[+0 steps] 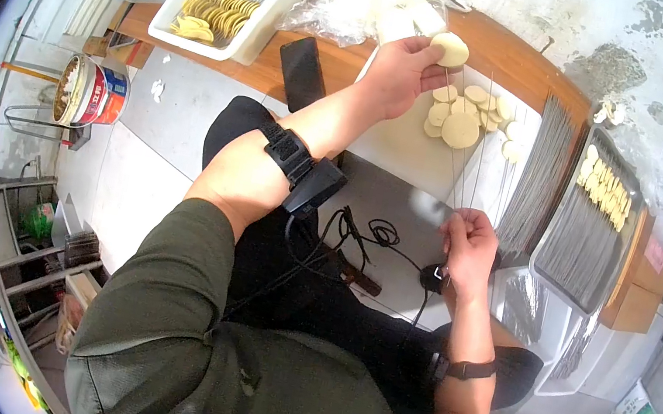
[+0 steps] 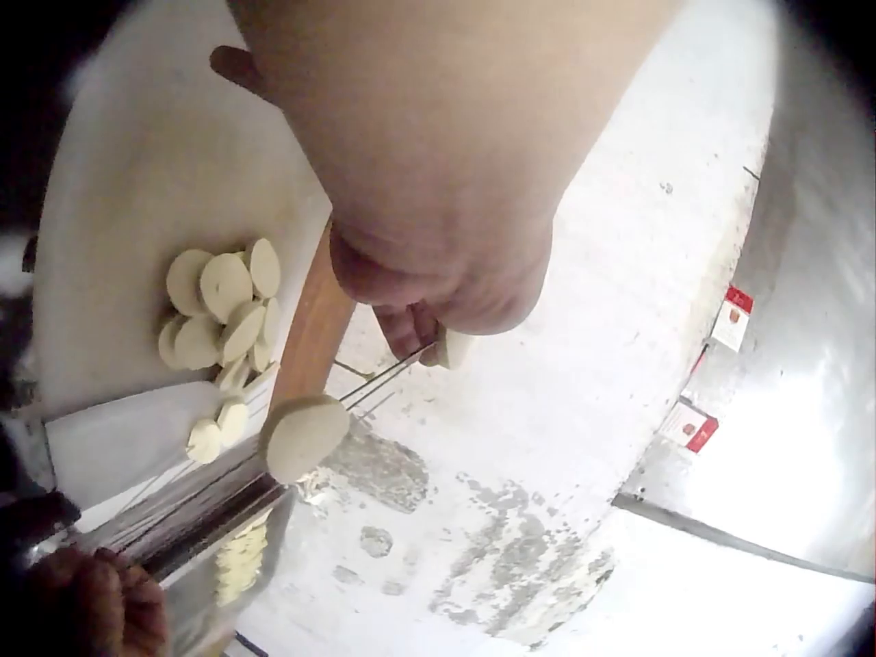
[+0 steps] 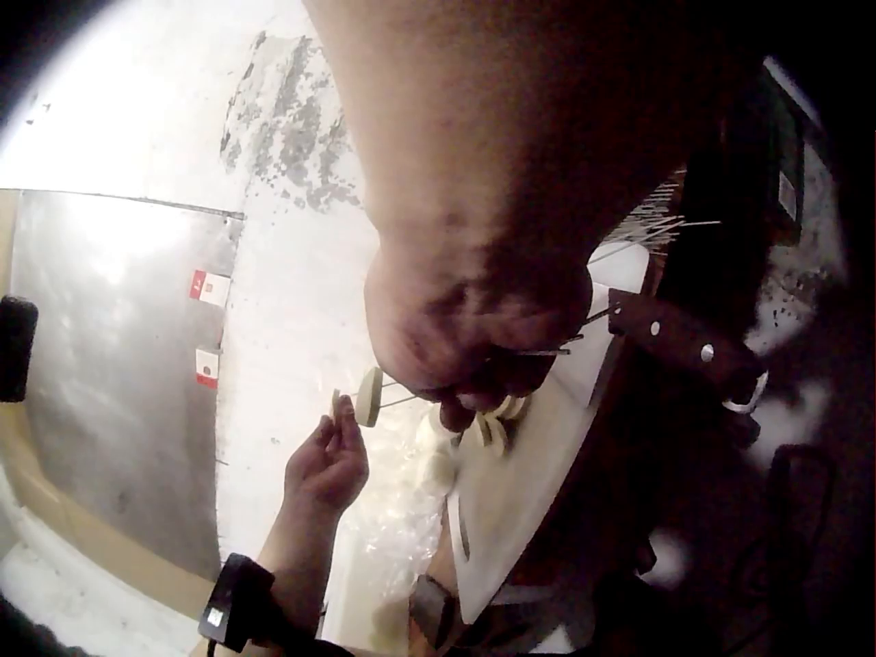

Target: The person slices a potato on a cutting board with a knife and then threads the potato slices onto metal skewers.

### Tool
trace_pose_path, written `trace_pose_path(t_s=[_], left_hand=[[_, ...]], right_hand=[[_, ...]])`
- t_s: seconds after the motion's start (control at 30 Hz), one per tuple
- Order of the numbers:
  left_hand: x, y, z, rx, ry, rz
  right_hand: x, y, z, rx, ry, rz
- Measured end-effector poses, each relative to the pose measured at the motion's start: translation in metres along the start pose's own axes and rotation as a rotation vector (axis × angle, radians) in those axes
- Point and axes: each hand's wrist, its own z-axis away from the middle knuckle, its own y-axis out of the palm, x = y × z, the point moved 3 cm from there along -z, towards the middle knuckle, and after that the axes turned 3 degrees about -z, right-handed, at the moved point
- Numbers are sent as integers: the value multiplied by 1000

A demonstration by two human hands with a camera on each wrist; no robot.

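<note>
In the head view my left hand (image 1: 404, 73) is stretched forward and pinches a round pale slice (image 1: 449, 50) between thumb and fingers. Thin metal skewers (image 1: 462, 181) run up from my right hand (image 1: 471, 245), whose curled fingers grip their lower ends. Partway along the skewers sits another round slice (image 1: 460, 130), also showing in the left wrist view as a pale disc (image 2: 304, 438) between the hands. Behind it a pile of slices (image 2: 199, 340) lies on the white cutting board (image 1: 387, 141). A broad knife blade (image 2: 123, 438) lies at the board's side; its riveted handle (image 3: 685, 342) shows in the right wrist view.
A white tub (image 1: 244, 50) at the back left holds skewered slices. Loose skewers (image 1: 536, 177) lie right of the board, beside a metal tray (image 1: 577, 250) of filled skewers. A black phone (image 1: 302, 73) lies left of the board. Black cables (image 1: 335, 234) hang near my lap.
</note>
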Motion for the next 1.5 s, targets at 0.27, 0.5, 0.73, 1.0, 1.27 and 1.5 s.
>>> trace_pose_path(t_s=[0.27, 0.5, 0.73, 1.0, 1.27, 1.5], left_hand=[[0, 1, 0, 7, 7, -2], [2, 2, 1, 2, 18, -16], [3, 4, 2, 43, 26, -72], [8, 7, 4, 57, -21, -148], [16, 8, 7, 58, -43, -71], [17, 6, 7, 51, -56, -76]], right_hand=[[3, 1, 2, -7, 4, 37], [1, 1, 2, -12, 20, 35], [1, 1, 2, -20, 0, 45], [1, 2, 2, -41, -2, 20], [-2, 4, 0, -49, -2, -16], [-5, 4, -1, -62, 8, 11]])
